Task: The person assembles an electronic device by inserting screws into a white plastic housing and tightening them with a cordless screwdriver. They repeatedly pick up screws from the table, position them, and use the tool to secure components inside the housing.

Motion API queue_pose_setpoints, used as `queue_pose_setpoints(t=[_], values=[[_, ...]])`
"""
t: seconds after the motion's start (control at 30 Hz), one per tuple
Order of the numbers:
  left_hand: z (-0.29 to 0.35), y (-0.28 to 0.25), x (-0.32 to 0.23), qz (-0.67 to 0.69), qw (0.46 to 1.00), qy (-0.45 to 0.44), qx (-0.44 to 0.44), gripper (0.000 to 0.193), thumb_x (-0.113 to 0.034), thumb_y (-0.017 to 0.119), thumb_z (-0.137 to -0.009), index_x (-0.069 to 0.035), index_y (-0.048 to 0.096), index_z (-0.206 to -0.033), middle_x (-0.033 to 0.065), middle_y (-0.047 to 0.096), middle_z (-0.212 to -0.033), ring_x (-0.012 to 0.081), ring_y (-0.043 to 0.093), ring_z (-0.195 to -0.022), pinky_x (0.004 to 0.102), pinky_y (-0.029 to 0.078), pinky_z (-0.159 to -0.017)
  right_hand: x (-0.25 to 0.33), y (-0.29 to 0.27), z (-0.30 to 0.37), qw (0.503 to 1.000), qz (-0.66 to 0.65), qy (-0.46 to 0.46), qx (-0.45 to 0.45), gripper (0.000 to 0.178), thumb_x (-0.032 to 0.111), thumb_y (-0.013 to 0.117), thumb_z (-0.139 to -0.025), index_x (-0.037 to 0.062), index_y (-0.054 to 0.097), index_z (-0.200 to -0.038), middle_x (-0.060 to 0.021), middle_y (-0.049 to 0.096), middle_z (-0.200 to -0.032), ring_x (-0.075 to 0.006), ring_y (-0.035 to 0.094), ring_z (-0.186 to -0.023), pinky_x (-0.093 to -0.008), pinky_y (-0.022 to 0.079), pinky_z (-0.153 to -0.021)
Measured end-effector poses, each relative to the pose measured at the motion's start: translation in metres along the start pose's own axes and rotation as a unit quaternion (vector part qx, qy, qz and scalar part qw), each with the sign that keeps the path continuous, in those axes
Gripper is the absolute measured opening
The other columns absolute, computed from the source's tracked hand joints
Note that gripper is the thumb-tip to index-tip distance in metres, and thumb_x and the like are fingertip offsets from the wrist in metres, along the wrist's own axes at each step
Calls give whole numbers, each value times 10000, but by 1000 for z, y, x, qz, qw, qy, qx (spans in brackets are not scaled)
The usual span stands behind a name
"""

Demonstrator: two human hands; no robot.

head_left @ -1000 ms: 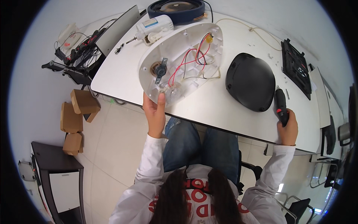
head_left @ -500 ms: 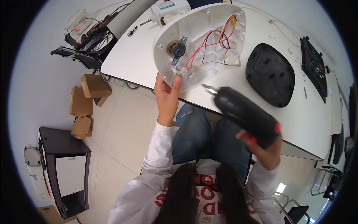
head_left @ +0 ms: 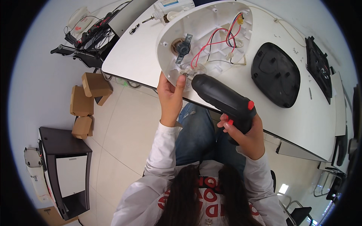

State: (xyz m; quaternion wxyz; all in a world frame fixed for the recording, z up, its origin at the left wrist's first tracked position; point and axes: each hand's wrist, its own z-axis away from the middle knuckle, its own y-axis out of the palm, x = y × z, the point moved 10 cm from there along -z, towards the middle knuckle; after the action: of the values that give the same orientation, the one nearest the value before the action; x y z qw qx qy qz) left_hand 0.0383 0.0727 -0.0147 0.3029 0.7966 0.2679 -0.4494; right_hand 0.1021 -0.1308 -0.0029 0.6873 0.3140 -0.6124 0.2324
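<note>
My left hand grips the near edge of a white plastic housing, thumb on the inside and fingers behind it. The hollow inside faces me, tilted up over the table. Red and black wires, a dark round part with two metal tabs and a clear part near my thumb show in it. My right hand is wrapped round the handle of a black cordless screwdriver with red buttons. Its bit points into the housing beside my left thumb; whether the tip sits in a screw I cannot tell.
A black plastic cover lies on the white table to the right, with small screws and an open black tool case beyond. Behind the housing stands a white motor unit. Cardboard boxes sit on the floor left.
My right hand has brought the screwdriver left and up, so its bit now reaches into the housing by my left thumb. The housing has shifted slightly; my left hand still holds it.
</note>
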Motion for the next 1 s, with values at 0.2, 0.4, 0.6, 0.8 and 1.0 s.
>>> queue_pose_setpoints(t=[0.2, 0.4, 0.6, 0.8, 1.0], values=[[1, 0, 3, -2, 1000, -4, 4, 419, -207, 607, -851, 0, 445, -1178, 24, 539, -987, 74, 498, -852, 205, 403, -724, -3, -2, -1, 1000, 10, 12, 4, 355, 17, 661, -721, 3, 505, -1040, -64, 620, -861, -115, 573, -794, -249, 450, -766], [1, 1, 1, -15, 1000, -2, 0, 415, -218, 597, -858, -1, 441, -1175, 22, 538, -970, 70, 496, -817, 201, 403, -696, 7, 2, 5, 998, 54, -14, -22, 345, 38, 655, -732, -2, 490, -1032, -71, 635, -825, -130, 614, -770, -256, 466, -737], [3, 4, -8, -17, 1000, 8, 0, 351, -220, 554, -885, 7, 451, -1132, 33, 547, -971, 89, 502, -870, 214, 388, -761, 20, 14, 12, 980, 188, -62, -21, 403, 76, 666, -733, -2, 442, -1059, -134, 630, -786, -203, 638, -718, -276, 477, -667], [5, 2, -1, -15, 1000, 0, 0, 349, -185, 540, -885, -4, 424, -1159, 24, 519, -954, 81, 489, -815, 218, 401, -717, 21, 18, 17, 976, 206, -66, -34, 434, 94, 679, -723, 2, 431, -1067, -164, 612, -774, -291, 638, -673, -295, 482, -605], [5, -1, 1, -4, 1000, 4, 2, 322, -174, 517, -892, -5, 424, -1151, 30, 502, -971, 84, 478, -847, 222, 394, -741, 24, 21, 17, 977, 201, -65, -33, 443, 88, 685, -716, 2, 428, -1066, -164, 612, -775, -307, 640, -682, -300, 486, -598]])
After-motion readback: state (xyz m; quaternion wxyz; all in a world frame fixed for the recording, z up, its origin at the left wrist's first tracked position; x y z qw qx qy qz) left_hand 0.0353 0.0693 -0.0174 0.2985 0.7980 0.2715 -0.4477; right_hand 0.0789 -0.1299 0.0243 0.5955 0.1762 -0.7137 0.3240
